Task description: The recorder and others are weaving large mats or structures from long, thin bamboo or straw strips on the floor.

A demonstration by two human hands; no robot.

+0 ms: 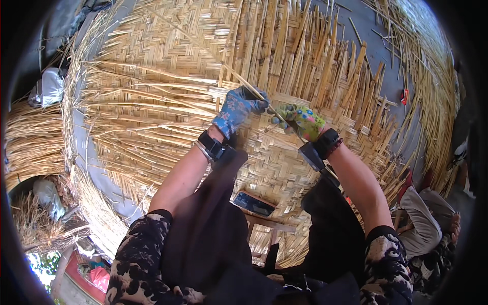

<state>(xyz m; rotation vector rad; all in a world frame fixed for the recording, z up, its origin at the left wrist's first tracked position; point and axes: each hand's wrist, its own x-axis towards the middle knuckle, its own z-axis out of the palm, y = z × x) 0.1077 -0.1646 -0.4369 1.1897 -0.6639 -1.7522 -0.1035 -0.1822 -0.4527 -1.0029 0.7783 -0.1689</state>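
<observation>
Fingers (261, 105) of the left hand (237, 108), in a blue glove (229, 121) with flowers, are closed on a long, thin, tan strip (236, 76). The right hand (301, 119), in a yellow-green glove (314, 126) with flowers, is just beside the left one, and its fingers pinch the same strip. The strip slants from the top left down to the right hand, over a big woven mat (274, 150). Its low end is hard to see, because it gets lost near the right hand. Lots of loose strips (157, 105) stick out of the mat, on the left side and at the top. A dark phone (254, 203) lies on the mat between the person's legs (328, 223). A black watch (214, 147) is on the left arm (178, 180), and a small black box (311, 156) is by the right arm (358, 185). Far to the right is another person's leg (422, 223) in grey pants. A small red thing (404, 96) lies on the grey floor (373, 43).
</observation>
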